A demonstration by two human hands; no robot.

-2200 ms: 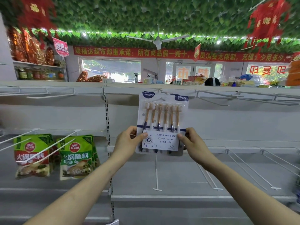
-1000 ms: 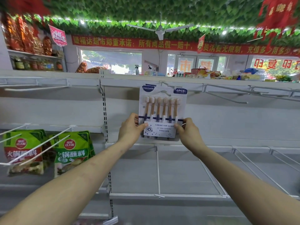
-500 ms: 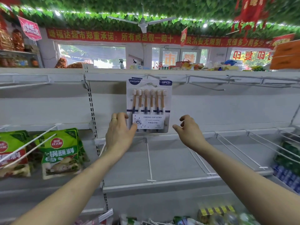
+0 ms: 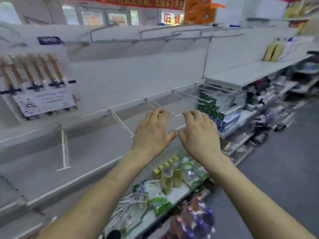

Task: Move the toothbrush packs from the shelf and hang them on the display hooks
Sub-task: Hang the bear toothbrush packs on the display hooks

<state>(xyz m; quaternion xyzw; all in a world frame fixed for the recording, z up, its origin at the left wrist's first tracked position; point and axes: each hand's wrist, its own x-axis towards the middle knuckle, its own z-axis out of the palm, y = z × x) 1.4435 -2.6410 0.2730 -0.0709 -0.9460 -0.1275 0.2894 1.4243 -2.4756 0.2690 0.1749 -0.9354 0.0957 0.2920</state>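
1. Task item: 1 toothbrush pack (image 4: 37, 80) is noted at 9 o'clock of view, flat vs. the back panel (image 4: 129, 75), top edge up by the upper rail (image 4: 155, 34). It is judged hung; its hook is not made out.
2. Left hand (image 4: 151, 133): empty, fingers loosely extended, nothing gripped. 1 ring (image 4: 154, 114) is worn. The hand is held near centre, well apart from the pack.
3. Right hand (image 4: 198, 135): likewise empty and relaxed, just beside the left at approx. 3 o'clock of it, thumbs nearly touching.
4. Handling (judgement): a card-backed blister pack, expected light, stiff and flat; clear front prob. slick. It is best taken by the 2 lower corners, thumbs on front, so the hang hole at 12 o'clock is left free for the hook. Card round the hole is judged the weak pt.; tearing is possible if forced.
5. Counts: packs hung, 1; brushes in it, 6 (blur allowing). Bare display hooks (image 4: 64, 149) on the lower rail: at least 4 are counted, running from 8 o'clock to 2 o'clock. A firm no. is prevented by blur.
6. Other stock: boxed goods (image 4: 217, 107) at 3 o'clock; mixed packets (image 4: 172, 180) on the lower shelf at 6 o'clock. Whether further toothbrush packs lie among them cannot be told.
7. Status (judgement): 1 pack placed; next pack to be fetched from the shelf.
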